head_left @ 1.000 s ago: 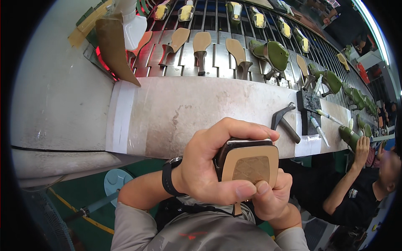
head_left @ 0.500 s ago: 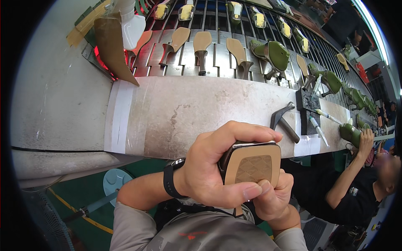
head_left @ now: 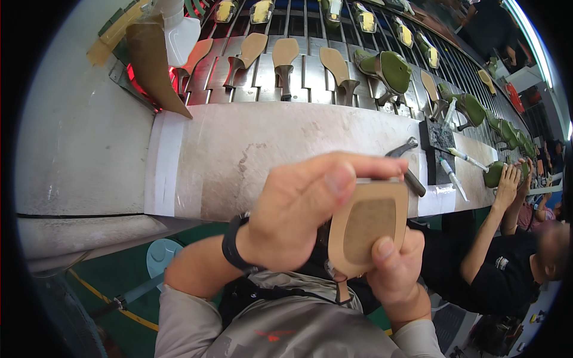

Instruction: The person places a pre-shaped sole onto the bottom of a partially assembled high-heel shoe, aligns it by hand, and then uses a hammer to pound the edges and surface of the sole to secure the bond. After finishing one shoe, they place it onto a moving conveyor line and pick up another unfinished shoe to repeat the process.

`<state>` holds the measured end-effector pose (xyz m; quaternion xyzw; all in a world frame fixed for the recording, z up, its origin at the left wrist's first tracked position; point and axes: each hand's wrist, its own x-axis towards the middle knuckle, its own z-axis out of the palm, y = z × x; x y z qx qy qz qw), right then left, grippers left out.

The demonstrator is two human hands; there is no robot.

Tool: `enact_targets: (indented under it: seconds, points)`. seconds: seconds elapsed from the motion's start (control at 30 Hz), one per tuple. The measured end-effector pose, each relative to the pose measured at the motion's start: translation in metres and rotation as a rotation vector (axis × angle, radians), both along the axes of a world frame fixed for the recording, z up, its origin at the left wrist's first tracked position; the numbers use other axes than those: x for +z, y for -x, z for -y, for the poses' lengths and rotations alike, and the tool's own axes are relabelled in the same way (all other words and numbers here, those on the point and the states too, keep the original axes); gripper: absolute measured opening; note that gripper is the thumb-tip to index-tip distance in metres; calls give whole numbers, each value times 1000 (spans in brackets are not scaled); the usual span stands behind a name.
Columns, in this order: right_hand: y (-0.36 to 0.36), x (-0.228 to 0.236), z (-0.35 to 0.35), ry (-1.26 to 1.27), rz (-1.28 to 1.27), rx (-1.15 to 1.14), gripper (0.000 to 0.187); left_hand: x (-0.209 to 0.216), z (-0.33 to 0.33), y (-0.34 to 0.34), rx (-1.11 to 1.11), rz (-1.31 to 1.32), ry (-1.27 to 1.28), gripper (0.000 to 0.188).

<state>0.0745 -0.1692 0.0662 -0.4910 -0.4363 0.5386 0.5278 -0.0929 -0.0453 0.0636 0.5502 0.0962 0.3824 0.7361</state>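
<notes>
A high-heeled shoe is held sole up in front of me, its tan sole (head_left: 370, 221) showing a darker brown inset panel. The slim heel (head_left: 342, 292) points toward my body. My right hand (head_left: 397, 262) grips the shoe from the right, thumb pressed on the sole and fingers hidden beneath. My left hand (head_left: 298, 209), slightly blurred, lies along the shoe's left and far edges. Its fingers are stretched out past the toe and its thumb is lifted off the sole. Most of the upper is hidden underneath.
A hammer (head_left: 414, 182) lies on the worn bench (head_left: 233, 155), beside a black block (head_left: 439, 143) with syringes (head_left: 468, 159). Beyond, a metal conveyor (head_left: 310, 77) carries tan-soled heels (head_left: 285, 53) and green shoes (head_left: 394, 71). At right, a co-worker's hands (head_left: 507, 185) hold a green shoe.
My left thumb has come up off the sole, and the left fingers have straightened. The shoe has moved slightly away from me and shows more of its sole. My right thumb stays on it.
</notes>
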Motion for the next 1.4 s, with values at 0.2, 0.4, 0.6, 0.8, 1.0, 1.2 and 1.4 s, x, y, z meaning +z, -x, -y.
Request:
enact_targets:
  seconds: [0.2,0.4,0.6,0.8,1.0,1.2,1.4]
  points:
    - [-14,9,-30,120,-233,-57,47,-22,-42,-23,-147,204,126,70]
    - [-23,5,-40,109,-134,-100,56,-21,-50,-31,-72,99,-26,63]
    - [-25,1,-44,69,-99,-111,56,-27,-50,-29,-50,74,-109,65]
    - [-13,8,-28,95,-108,-51,50,-18,-33,-7,-60,16,-109,69]
    - [9,-4,0,-213,222,86,41,-11,9,29,138,-61,-275,55]
    - [29,-1,1,-308,373,130,24,4,28,58,221,-110,-65,28]
    - [46,-4,-1,-321,401,141,21,27,30,63,322,-273,-38,18]
